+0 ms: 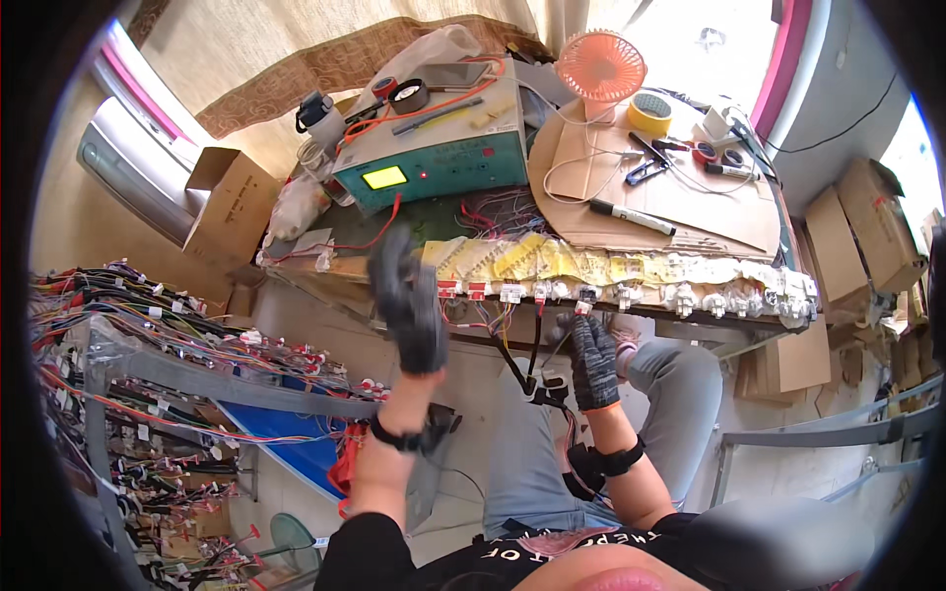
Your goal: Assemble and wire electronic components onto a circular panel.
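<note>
My left hand (409, 310), in a dark glove, is raised in front of the table's left part, below the teal tester box. Motion smears its fingers, so I cannot make out whether it holds anything. My right hand (595, 362), in a grey-black glove, is at the table's front edge with its fingertips closed on a small white connector (584, 306). A row of connector sockets (511, 294) runs along that edge. From several of them a wire harness (532, 379) with black-sleeved branches hangs down over my lap.
The teal tester (434, 167) with a lit screen stands at the back. Right of it are a pink fan (602, 71), yellow tape (649, 113) and a marker (633, 217) on cardboard (562, 163). Wire bundles hang on a metal rack (227, 379) at left. Cartons (857, 236) stand at right.
</note>
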`<state>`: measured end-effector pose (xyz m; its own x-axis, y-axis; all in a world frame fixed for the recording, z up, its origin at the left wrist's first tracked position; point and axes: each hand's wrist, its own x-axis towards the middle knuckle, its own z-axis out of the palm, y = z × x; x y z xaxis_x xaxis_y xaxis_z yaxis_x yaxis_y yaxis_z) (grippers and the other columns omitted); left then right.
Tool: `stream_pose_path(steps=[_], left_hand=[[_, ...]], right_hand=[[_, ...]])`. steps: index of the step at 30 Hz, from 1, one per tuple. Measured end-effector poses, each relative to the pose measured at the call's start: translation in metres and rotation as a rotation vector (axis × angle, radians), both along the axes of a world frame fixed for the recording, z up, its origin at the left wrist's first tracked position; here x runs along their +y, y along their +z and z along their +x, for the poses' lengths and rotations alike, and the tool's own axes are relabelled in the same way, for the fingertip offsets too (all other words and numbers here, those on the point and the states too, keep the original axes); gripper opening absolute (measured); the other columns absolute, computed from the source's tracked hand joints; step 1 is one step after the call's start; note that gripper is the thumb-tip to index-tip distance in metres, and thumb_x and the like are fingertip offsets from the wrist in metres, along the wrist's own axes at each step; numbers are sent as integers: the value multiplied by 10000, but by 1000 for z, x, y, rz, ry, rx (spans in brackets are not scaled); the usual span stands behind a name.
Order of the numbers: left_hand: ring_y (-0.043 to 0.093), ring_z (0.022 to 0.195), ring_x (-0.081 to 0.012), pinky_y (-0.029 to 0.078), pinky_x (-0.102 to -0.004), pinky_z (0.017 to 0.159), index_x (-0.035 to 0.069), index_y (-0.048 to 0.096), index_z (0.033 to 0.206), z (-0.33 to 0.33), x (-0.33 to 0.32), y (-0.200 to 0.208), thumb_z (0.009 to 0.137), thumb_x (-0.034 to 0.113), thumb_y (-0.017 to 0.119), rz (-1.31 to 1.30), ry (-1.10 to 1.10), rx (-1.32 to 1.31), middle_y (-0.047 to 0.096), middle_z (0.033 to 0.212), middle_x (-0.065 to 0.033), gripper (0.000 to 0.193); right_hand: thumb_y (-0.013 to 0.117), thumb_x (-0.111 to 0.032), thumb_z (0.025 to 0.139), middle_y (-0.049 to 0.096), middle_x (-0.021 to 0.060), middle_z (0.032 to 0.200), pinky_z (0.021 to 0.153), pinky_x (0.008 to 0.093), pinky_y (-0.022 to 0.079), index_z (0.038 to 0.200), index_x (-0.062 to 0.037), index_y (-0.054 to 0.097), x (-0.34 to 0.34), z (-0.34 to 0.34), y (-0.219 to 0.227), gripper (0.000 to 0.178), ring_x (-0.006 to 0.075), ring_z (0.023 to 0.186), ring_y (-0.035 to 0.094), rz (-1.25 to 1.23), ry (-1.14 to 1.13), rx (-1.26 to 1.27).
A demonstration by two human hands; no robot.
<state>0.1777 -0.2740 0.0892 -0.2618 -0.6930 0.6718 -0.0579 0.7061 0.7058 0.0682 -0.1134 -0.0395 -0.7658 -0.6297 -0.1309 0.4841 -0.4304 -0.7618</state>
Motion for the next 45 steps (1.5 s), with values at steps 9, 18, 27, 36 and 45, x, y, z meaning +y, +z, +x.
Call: stream_pose_path(steps=[9,18,27,36,45], left_hand=[[494,1102,-294,397,-359,927,116,556,1158,-238,-261,71,831,242,545,-711,61,-1179,532,1179,-155,351],[568,981,-232,464,-339,801,137,618,1048,-343,-395,69,798,401,541,-444,100,-1041,609,1101,-51,371],[583,814,-139,465,-287,618,122,577,992,-354,-388,-4,893,305,475,1168,-31,-704,613,909,-57,231],[549,855,-174,423,-337,627,114,552,983,-300,-383,68,928,301,384,928,-4,-753,559,937,-46,258],[487,1060,-173,380,-312,842,80,486,1157,-303,-375,114,933,262,360,628,-444,-849,482,1191,-73,315]], right_hand=[[466,-155,921,606,42,730,635,244,461,951,23,611,7,6,23,231,109,661,561,193,105,122],[471,-125,904,645,98,793,695,271,458,939,26,623,22,-27,19,217,147,724,590,346,213,352],[472,-160,895,652,72,708,670,263,476,946,18,646,25,-51,-6,254,131,666,610,450,243,317],[481,-178,896,673,87,755,669,272,479,956,34,649,23,-41,18,277,138,692,626,312,298,185],[502,-164,897,675,94,785,662,268,483,977,30,634,21,-33,13,248,136,697,629,388,282,419]])
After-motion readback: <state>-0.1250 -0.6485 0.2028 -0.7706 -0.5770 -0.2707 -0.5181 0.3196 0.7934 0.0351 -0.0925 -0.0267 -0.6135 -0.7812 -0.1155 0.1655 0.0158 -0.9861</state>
